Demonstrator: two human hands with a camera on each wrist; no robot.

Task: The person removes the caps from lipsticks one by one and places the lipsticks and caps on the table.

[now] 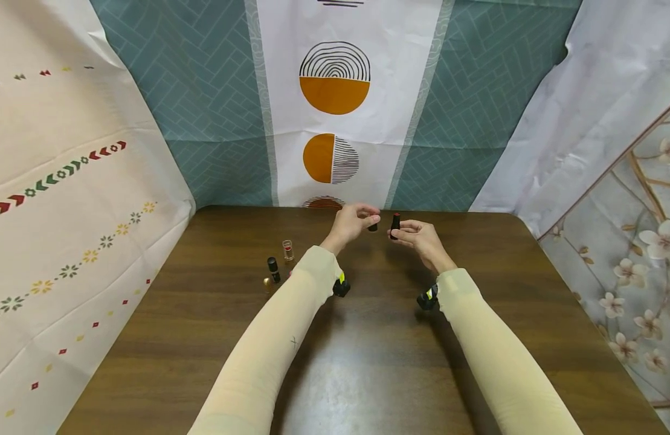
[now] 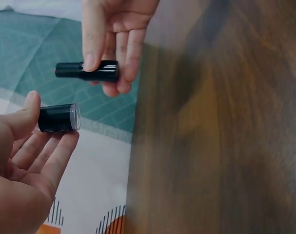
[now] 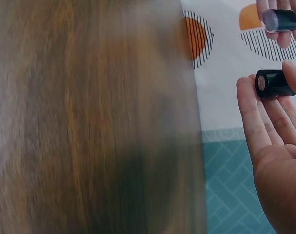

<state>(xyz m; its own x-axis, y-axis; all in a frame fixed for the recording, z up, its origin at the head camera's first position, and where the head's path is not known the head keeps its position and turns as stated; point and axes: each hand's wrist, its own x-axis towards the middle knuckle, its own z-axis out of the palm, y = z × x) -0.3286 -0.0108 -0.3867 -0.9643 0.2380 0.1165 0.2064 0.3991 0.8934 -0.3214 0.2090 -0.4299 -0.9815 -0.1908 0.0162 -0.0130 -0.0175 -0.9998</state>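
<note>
Between the thumb and fingers of my left hand [image 1: 350,225] is a black lipstick cap [image 2: 57,118] with a clear rim. My right hand [image 1: 421,240] pinches the black lipstick [image 1: 395,227] by its base, its red tip upward in the head view. Cap and lipstick are held apart, side by side above the far part of the table. In the right wrist view, a round label shows on the end of the lipstick base [image 3: 272,83], with the cap [image 3: 282,20] beyond it.
Left of my left arm stand a clear tube with red inside [image 1: 288,250], a black lipstick tube [image 1: 273,269] and a small gold item [image 1: 267,284]. A pinkish thing is mostly hidden by the sleeve. Patterned cloths hang behind the brown table [image 1: 367,362].
</note>
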